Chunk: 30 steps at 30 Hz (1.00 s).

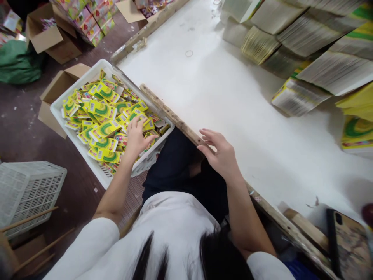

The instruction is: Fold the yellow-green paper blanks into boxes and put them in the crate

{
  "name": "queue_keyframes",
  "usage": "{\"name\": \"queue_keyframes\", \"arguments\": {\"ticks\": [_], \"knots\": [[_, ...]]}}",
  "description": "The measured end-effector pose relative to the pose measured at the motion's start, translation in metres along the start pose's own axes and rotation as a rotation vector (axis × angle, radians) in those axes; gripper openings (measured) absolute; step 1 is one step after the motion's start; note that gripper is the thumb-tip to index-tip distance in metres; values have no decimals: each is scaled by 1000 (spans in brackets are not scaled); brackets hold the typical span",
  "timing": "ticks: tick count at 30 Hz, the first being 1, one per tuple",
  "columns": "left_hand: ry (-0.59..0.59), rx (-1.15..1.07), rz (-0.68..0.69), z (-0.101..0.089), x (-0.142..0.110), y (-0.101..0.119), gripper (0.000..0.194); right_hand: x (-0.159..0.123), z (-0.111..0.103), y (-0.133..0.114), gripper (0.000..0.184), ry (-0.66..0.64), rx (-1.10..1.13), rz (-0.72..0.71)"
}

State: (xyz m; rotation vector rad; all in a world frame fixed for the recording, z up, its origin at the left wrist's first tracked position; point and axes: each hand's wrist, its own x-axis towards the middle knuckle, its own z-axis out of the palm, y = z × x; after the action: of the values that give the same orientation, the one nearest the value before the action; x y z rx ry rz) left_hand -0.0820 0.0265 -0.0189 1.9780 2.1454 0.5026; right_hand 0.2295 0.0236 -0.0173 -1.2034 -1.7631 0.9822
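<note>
Looking down at yellow-green packets [101,109], heaped loose in white basket [95,165] beside table [186,85]. We had left hand [136,134] at heap, thumb wide from fingers, nothing gripped; contact unclear. Right hand [217,153] sat loosely curved near wooden strip [171,111], thumb apart, holding nothing visible. We judged light pinch on uppermost packet best: overlapping neighbours could snag. Farther off stood sheet stacks [300,95].
</note>
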Motion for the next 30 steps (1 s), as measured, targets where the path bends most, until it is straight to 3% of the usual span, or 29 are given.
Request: {"name": "queue_keyframes", "arguments": {"ticks": [3, 7, 12, 21, 30], "knots": [[-175, -11, 57, 21, -19, 1, 55, -8, -5, 10, 34, 51, -124, 8], [-345, 121, -44, 44, -47, 6, 38, -13, -1, 13, 26, 44, -194, -2], [-328, 224, -103, 51, -56, 1, 31, -12, 0, 11, 28, 33, -247, -37], [-276, 275, -19, 35, -37, -11, 31, -16, 0, 19, 21, 119, -245, -6], [-269, 435, -46, 18, -12, -61, 40, -17, -3, 16, 16, 143, -188, 31]]}}
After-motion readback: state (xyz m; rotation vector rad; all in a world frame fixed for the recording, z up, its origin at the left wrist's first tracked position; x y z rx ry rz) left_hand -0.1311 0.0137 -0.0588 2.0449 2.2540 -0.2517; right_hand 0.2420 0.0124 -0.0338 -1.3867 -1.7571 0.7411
